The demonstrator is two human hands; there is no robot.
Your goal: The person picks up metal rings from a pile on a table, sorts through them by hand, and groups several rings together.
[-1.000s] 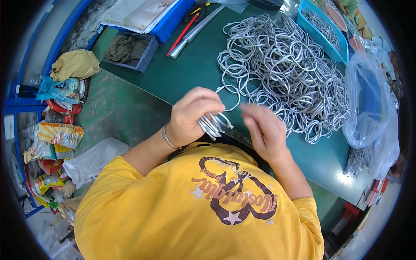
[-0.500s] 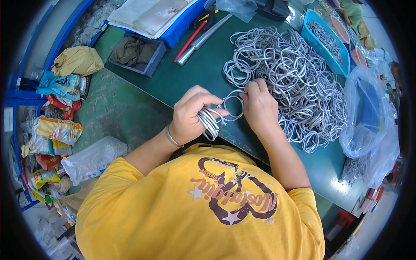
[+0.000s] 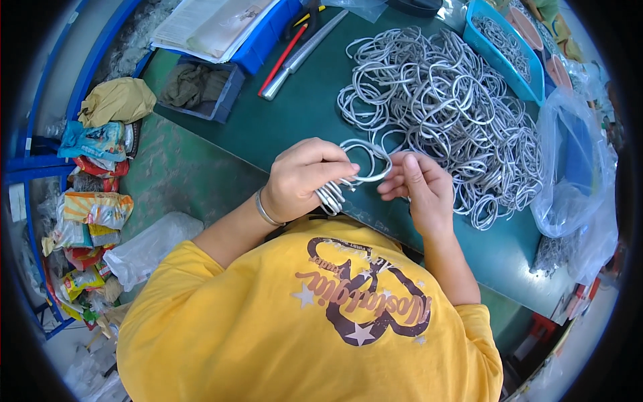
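Observation:
My left hand [image 3: 301, 175] is closed round several thin silver-grey rings [image 3: 329, 198], bangle-sized, whose lower parts stick out below the fingers. Between thumb and forefinger it also pinches a few rings [image 3: 384, 167] that stand out toward the right. Beside them my right hand [image 3: 423, 191] has its thumb raised and its fingers loosely curled apart, with nothing visible in its grip. Just beyond both hands lies a large tangled heap of the same rings [image 3: 455, 107] on the green tabletop [image 3: 268, 127].
At the back left are a blue tray [image 3: 268, 40] with papers, a grey-blue box [image 3: 221, 100] with dark cloth, a red pencil [image 3: 281, 60] and a tapered metal rod [image 3: 308, 53]. A turquoise basket [image 3: 502, 57] and clear plastic bags [image 3: 569, 167] border the heap. Packets crowd the left shelf [image 3: 33, 161].
My right hand has let go of the ring it pinched and turned, thumb up, moving slightly nearer me. That ring now stands out from my left hand's grip. The view has shifted a little.

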